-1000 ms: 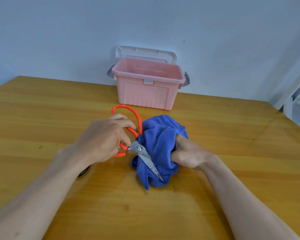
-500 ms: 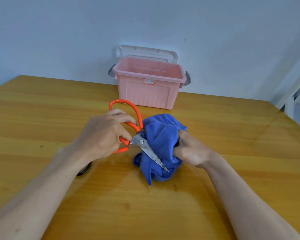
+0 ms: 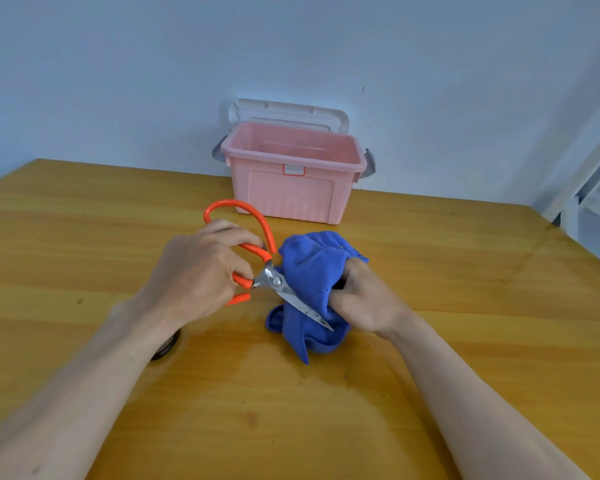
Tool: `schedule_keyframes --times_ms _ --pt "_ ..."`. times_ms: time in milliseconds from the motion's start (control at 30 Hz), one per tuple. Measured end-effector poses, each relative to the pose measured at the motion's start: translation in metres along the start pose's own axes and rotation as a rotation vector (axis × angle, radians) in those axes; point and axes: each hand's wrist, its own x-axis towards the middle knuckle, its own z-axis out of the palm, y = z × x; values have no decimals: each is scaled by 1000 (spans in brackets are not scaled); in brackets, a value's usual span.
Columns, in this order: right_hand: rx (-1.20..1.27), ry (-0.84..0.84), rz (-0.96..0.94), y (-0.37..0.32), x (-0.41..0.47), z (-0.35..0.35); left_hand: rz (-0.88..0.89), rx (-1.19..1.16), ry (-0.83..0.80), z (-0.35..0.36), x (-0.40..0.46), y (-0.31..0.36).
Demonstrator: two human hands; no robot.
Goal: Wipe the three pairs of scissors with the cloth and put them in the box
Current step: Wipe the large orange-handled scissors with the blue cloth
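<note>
My left hand (image 3: 201, 275) grips the orange handles of a pair of scissors (image 3: 272, 280) above the middle of the wooden table (image 3: 465, 306). The steel blades point down and right, lying against a bunched blue cloth (image 3: 309, 271). That cloth is gripped by my right hand (image 3: 364, 299), fingers buried in its folds. The pink box (image 3: 291, 192) stands open at the table's far edge, its white lid (image 3: 288, 112) leaning on the wall behind it. A dark ring-shaped handle (image 3: 168, 346) peeks out from under my left forearm, the object mostly hidden.
A pale blue wall runs behind the table. A white metal frame (image 3: 589, 174) stands past the table's right corner. Bare wood lies to the left, to the right and in front of my hands.
The scissors and cloth have shifted slightly up and away from me, the blades sliding along the cloth. Both hands keep their grips.
</note>
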Motion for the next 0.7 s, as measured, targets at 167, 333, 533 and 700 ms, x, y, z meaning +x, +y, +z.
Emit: schedule_keyframes --times_ms 167,333,533,700 --pt "104 -41 129 7 -5 -10 20 37 -13 -7 1 -1" --pt "88 1 54 0 1 0 56 11 1 -2 0 5" --pt "101 23 15 -1 3 1 25 -14 30 -3 -1 -3" --pt "124 -27 89 6 -1 -11 -8 22 6 -9 0 -8"
